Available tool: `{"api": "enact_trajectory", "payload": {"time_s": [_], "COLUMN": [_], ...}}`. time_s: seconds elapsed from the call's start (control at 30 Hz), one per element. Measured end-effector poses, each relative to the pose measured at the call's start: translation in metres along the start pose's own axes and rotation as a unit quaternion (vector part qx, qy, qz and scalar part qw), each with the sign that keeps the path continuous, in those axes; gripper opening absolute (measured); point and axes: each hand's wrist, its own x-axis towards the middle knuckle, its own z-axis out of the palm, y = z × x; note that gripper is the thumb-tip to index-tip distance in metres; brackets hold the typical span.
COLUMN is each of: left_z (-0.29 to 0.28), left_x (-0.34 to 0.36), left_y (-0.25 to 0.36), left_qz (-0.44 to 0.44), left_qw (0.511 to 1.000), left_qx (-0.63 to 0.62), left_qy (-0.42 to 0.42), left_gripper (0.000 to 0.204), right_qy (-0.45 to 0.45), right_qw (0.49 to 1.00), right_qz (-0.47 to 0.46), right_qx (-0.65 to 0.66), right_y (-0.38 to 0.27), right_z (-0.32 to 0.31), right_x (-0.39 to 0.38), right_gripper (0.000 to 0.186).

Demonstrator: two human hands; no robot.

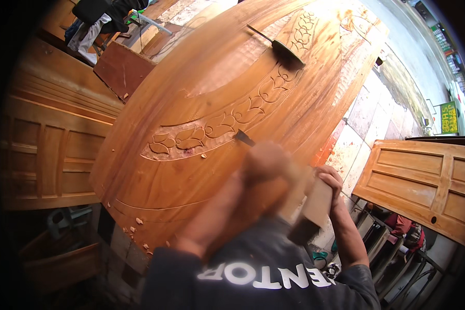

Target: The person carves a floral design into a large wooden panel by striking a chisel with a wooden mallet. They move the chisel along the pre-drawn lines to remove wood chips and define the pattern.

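Note:
My left hand [263, 163], blurred, grips a chisel [244, 138] whose blade rests at the lower border of a carved band of leaves [217, 126] on a large wooden panel [155, 188]. My right hand [329, 181] holds a blocky wooden mallet [311, 214] just right of the left hand; its upper part is smeared by motion. Pale wood chips [139, 221] are scattered on the panel's lower left. A dark tool with a long thin handle and broad end [287, 54] lies farther up the panel.
Panelled doors stand at left [46, 160] and right [418, 170]. A reddish-brown board [119, 77] and dark cloth [93, 18] sit at upper left. Tiled floor [369, 106] runs along the right side toward a street with a green sign [448, 116]. Metal frames and a red bag [409, 235] are at lower right.

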Motion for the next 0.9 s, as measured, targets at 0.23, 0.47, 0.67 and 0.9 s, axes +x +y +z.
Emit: {"api": "enact_trajectory", "payload": {"time_s": [0.23,0.47,0.67,0.9], "left_z": [-0.002,-0.017,-0.022,-0.026], "left_x": [0.002,-0.004,-0.015,-0.007], "left_y": [0.000,0.004,0.003,-0.001], "left_qz": [0.002,0.022,0.077,0.057], "left_qw": [0.999,0.975,0.996,0.997], "left_qx": [0.021,0.151,0.026,-0.036], "left_qy": [-0.041,0.160,-0.019,-0.034], "left_gripper": [0.021,0.016,0.012,0.014], "right_qy": [0.022,0.004,-0.012,0.092], "right_qw": [0.999,0.998,0.995,0.990], "right_qz": [-0.005,0.067,0.089,0.102], "right_qx": [0.032,-0.003,0.036,0.030], "right_y": [-0.006,-0.018,-0.044,-0.071], "right_z": [0.001,-0.005,-0.023,-0.012], "right_x": [0.014,0.020,-0.015,-0.020], "right_gripper": [0.054,0.059,0.073,0.072]}}
